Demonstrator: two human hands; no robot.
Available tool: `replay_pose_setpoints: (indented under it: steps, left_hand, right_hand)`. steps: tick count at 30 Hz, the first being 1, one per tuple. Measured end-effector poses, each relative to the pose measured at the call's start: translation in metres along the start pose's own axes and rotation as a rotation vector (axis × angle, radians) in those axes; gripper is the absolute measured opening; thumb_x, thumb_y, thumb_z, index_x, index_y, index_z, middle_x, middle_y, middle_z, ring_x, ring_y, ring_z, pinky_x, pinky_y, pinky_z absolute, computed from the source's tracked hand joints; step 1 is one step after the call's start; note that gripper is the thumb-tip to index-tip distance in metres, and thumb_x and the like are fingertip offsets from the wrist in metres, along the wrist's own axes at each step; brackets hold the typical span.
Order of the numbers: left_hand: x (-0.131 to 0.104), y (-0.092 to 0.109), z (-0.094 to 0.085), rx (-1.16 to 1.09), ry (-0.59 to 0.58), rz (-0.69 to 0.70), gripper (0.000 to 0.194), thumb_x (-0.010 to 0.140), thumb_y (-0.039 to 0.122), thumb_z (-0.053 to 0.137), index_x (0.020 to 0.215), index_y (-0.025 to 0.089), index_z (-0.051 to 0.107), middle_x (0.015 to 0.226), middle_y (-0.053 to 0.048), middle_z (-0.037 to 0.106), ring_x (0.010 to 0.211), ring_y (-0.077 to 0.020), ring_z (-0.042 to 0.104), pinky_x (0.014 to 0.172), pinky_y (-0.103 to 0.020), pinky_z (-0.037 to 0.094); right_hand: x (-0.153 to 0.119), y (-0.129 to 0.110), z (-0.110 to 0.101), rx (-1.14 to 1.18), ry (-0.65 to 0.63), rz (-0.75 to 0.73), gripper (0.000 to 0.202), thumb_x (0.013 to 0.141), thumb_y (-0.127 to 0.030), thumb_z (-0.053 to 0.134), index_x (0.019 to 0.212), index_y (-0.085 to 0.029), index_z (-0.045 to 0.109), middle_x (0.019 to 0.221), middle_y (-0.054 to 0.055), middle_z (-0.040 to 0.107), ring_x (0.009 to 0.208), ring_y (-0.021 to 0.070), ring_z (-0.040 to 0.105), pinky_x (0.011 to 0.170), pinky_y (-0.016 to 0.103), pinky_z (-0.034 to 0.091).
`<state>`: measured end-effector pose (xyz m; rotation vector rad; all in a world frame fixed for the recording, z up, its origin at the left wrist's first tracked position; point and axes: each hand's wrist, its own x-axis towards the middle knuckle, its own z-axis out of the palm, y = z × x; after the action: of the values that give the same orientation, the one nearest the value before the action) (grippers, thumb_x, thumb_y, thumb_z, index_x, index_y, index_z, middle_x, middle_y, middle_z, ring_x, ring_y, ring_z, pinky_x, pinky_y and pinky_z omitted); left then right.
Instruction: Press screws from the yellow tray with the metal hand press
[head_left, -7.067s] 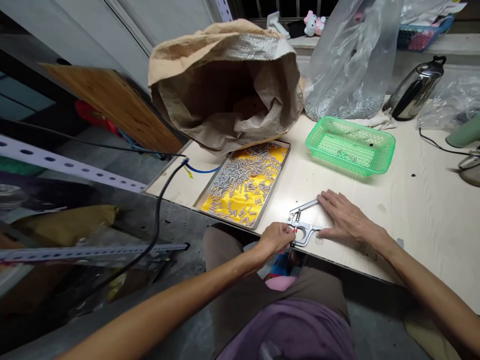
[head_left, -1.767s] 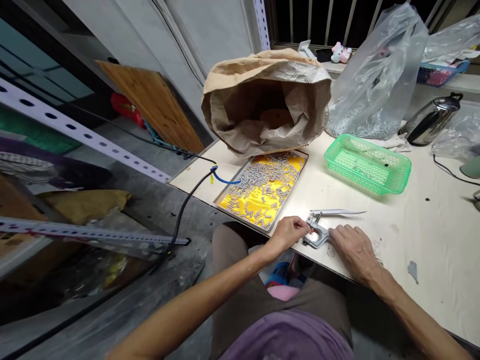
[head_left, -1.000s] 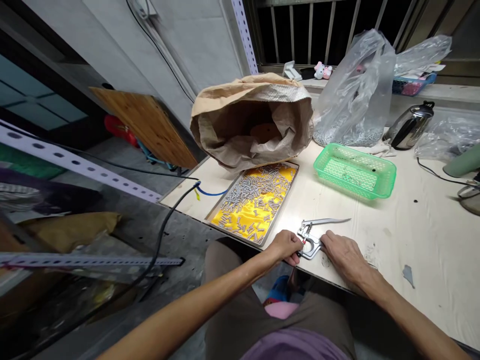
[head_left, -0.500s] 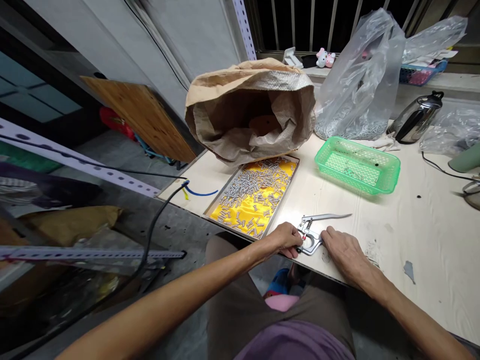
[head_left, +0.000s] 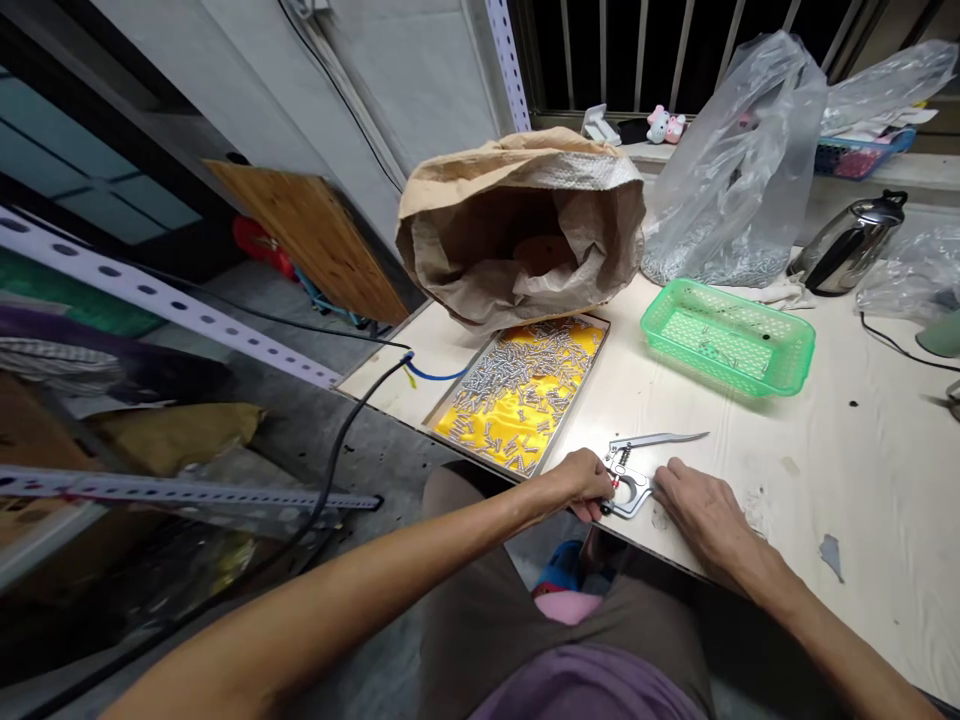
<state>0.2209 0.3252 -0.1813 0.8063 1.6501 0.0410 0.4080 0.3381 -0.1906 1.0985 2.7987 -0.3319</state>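
A silver metal hand tool (head_left: pixel 632 490) with a long lever handle, a small coil spring and a round opening lies at the table's front edge. My left hand (head_left: pixel 587 484) pinches its left end, near a red part; a dark tip shows below the fingers. On the tool's other side, my right hand (head_left: pixel 701 505) rests on the table with fingers curled at the end of the frame. Those fingers partly hide what they grip. Left of the tool, a shallow tray (head_left: pixel 568 408) lined with yellow cloth holds many small metal screw-like pieces (head_left: pixel 517 370).
An open brown paper sack (head_left: pixel 442 235) stands behind the tray. Right of it are a green plastic basket (head_left: pixel 795 365) with a few small pieces, a clear plastic bag (head_left: pixel 750 170) of metal pieces and a steel kettle (head_left: pixel 851 240). A black cable (head_left: pixel 334 450) hangs off the left edge.
The whole view has shifted slightly, with the scene moving right. Both hands stay at the hand tool, and a little more of its right end shows beside my right fingers.
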Motion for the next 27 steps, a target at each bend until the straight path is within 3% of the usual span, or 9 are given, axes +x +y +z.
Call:
replay_pose_setpoints:
  steps: [3, 6, 9, 17, 21, 27]
  left_hand:
    - [-0.001, 0.000, 0.001, 0.005, -0.007, 0.010, 0.011, 0.074, 0.005, 0.057, 0.065, 0.011, 0.056, 0.038, 0.002, 0.050, 0.041, -0.0117, 0.057, 0.048, -0.019, 0.050]
    - [-0.001, -0.001, 0.002, 0.002, -0.016, 0.002, 0.017, 0.076, 0.005, 0.054, 0.061, 0.012, 0.054, 0.036, 0.002, 0.049, 0.041, -0.0128, 0.058, 0.050, -0.020, 0.052]
    - [0.000, -0.001, 0.002, -0.004, 0.001, -0.001, 0.018, 0.076, 0.004, 0.054, 0.060, 0.012, 0.053, 0.035, 0.002, 0.048, 0.039, -0.0114, 0.056, 0.050, -0.021, 0.052]
    - [-0.001, 0.000, 0.006, -0.011, 0.056, -0.012, 0.020, 0.074, 0.004, 0.056, 0.056, 0.013, 0.052, 0.034, 0.002, 0.046, 0.043, -0.0146, 0.059, 0.051, -0.022, 0.052]
    - [0.001, 0.000, 0.009, 0.006, 0.078, -0.031, 0.022, 0.073, 0.006, 0.057, 0.053, 0.014, 0.051, 0.034, 0.001, 0.047, 0.038, -0.0131, 0.053, 0.047, -0.022, 0.050]
    - [0.007, -0.006, 0.013, -0.033, 0.119, 0.005, 0.021, 0.069, 0.005, 0.058, 0.051, 0.014, 0.051, 0.035, 0.002, 0.046, 0.038, -0.0127, 0.051, 0.046, -0.022, 0.049]
  right_hand:
    - [0.003, 0.017, 0.004, 0.053, 0.084, -0.058, 0.018, 0.088, -0.030, 0.051, 0.104, -0.021, 0.054, 0.102, 0.006, 0.057, 0.078, 0.0157, 0.055, 0.062, 0.026, 0.038]
    - [0.011, 0.036, 0.010, -0.065, 0.229, -0.093, 0.057, 0.077, -0.044, 0.065, 0.125, -0.020, 0.048, 0.125, 0.015, 0.051, 0.103, 0.0271, 0.052, 0.074, 0.035, 0.043]
    - [0.018, 0.050, 0.015, -0.149, 0.244, -0.122, 0.077, 0.070, -0.055, 0.068, 0.131, -0.016, 0.044, 0.128, 0.019, 0.051, 0.111, 0.0324, 0.047, 0.081, 0.040, 0.041]
    - [0.016, 0.054, 0.019, -0.122, 0.230, -0.153, 0.071, 0.074, -0.052, 0.063, 0.131, -0.012, 0.045, 0.111, 0.016, 0.058, 0.097, 0.0274, 0.050, 0.078, 0.037, 0.041]
    - [0.014, 0.049, 0.019, -0.132, 0.233, -0.152, 0.069, 0.074, -0.048, 0.064, 0.128, -0.009, 0.047, 0.110, 0.016, 0.058, 0.096, 0.0275, 0.050, 0.078, 0.037, 0.042]
    - [0.015, 0.052, 0.022, -0.162, 0.253, -0.091, 0.077, 0.070, -0.056, 0.065, 0.127, -0.006, 0.047, 0.106, 0.018, 0.059, 0.093, 0.0296, 0.051, 0.076, 0.039, 0.044]
